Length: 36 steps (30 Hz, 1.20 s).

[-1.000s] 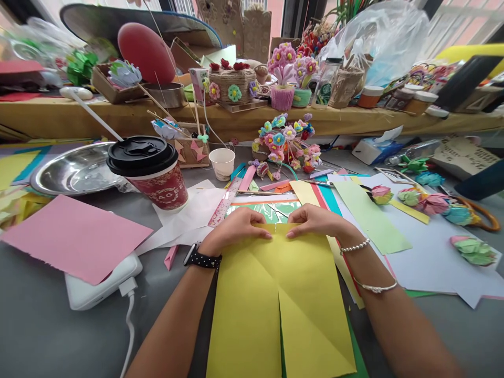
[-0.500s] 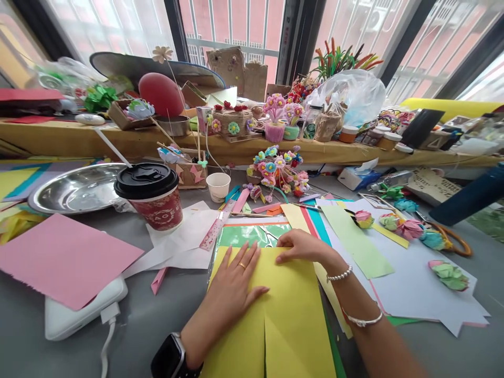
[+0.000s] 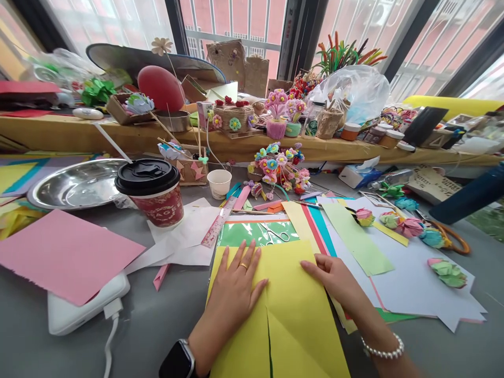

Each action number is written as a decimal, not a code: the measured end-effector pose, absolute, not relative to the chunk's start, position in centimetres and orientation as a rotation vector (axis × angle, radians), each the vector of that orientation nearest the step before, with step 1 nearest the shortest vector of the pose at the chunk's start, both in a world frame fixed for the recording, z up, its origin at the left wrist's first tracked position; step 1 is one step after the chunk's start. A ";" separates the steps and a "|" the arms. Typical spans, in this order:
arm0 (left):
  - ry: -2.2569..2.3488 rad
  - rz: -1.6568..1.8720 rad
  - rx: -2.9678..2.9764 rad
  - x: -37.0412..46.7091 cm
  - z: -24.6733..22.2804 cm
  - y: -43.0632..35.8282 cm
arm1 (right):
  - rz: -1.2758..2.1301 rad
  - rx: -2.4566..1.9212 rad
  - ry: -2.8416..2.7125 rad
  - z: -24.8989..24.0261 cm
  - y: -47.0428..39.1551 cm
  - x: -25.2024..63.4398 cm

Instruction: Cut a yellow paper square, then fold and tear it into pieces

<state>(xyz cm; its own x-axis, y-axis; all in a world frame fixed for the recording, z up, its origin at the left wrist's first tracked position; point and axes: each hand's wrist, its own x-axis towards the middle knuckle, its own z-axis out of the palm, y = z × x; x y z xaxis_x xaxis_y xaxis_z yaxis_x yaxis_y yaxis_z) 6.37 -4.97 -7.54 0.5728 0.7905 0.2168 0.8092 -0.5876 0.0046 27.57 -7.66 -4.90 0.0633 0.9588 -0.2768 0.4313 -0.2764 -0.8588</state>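
While your left hand [image 3: 232,291] is lying flat on the yellow sheet [image 3: 291,299], its fingers spread and its thumb pointing toward the middle, your right hand [image 3: 336,275] is resting at the sheet's right edge, near the far corner. There the thumb is lying over the top face and the other fingers are resting bent beside the edge; I cannot tell whether you are pinching the paper between them. The sheet is lying before you on the grey table [image 3: 157,325], with a narrow gap running down the middle of its near part. Just beyond the sheet's far edge, a green packet [image 3: 244,233] is showing, with scissors [image 3: 277,234] lying on or under its glossy face; which, I cannot tell. A ruler [image 3: 218,223] is lying just beside the sheet's far left corner. Farther left of the sheet, a lidded cup [image 3: 157,205] is standing, and well apart on the same side pink paper [image 3: 71,252] is covering part of a white power bank [image 3: 74,317]. Beyond the sheet, a paper cup [image 3: 218,186] and some flowers [image 3: 271,164] are showing. To its right, a pale green strip [image 3: 360,239] is lying over white paper [image 3: 409,283].
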 end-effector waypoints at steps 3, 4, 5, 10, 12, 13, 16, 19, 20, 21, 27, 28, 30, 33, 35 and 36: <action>-1.491 -0.324 -2.635 7.0 -7.7 -5.6 | 1.147 -1.800 -1.314 -5.8 -8.1 27.0; -1.498 -0.333 -2.623 7.1 -7.8 -5.8 | 1.141 -1.804 -1.292 -5.9 -8.2 26.9; -1.494 -0.343 -2.614 7.1 -7.9 -6.0 | 1.139 -1.805 -1.272 -6.1 -8.2 26.9; -1.393 -0.355 -2.606 6.8 -8.2 -6.3 | 1.152 -1.782 -1.190 -6.1 -8.6 26.4; -1.389 -0.357 -2.606 6.7 -8.2 -6.3 | 1.148 -1.781 -1.164 -6.2 -8.8 26.2; -1.407 -0.359 -2.605 6.8 -8.2 -6.3 | 1.141 -1.786 -1.154 -6.3 -8.8 26.1; -1.450 -0.362 -2.611 6.9 -8.2 -6.3 | 1.115 -1.805 -1.147 -6.4 -8.9 26.0; -1.474 -0.360 -2.624 7.1 -8.1 -6.2 | 1.108 -1.810 -1.162 -6.4 -8.7 26.2; -1.477 -0.359 -2.629 7.1 -8.1 -6.2 | 1.111 -1.808 -1.169 -6.3 -8.6 26.3; -1.484 -0.356 -2.633 7.1 -8.0 -6.2 | 1.115 -1.805 -1.177 -6.3 -8.6 26.4; -1.509 -0.364 -2.653 7.1 -7.8 -6.3 | 1.125 -1.805 -1.210 -6.5 -8.2 27.0; -1.510 -0.370 -2.651 7.1 -7.9 -6.3 | 1.125 -1.808 -1.210 -6.6 -8.2 27.0; -1.514 -0.380 -2.644 7.1 -7.9 -6.4 | 1.128 -1.809 -1.208 -6.8 -8.3 27.0; -1.498 -0.389 -2.637 7.1 -8.0 -6.4 | 1.134 -1.806 -1.203 -7.0 -8.4 27.1; -1.501 -0.395 -2.630 7.1 -8.0 -6.3 | 1.138 -1.802 -1.199 -7.1 -8.4 27.1; -1.504 -0.402 -2.625 7.1 -8.0 -6.3 | 1.142 -1.798 -1.198 -7.1 -8.4 27.1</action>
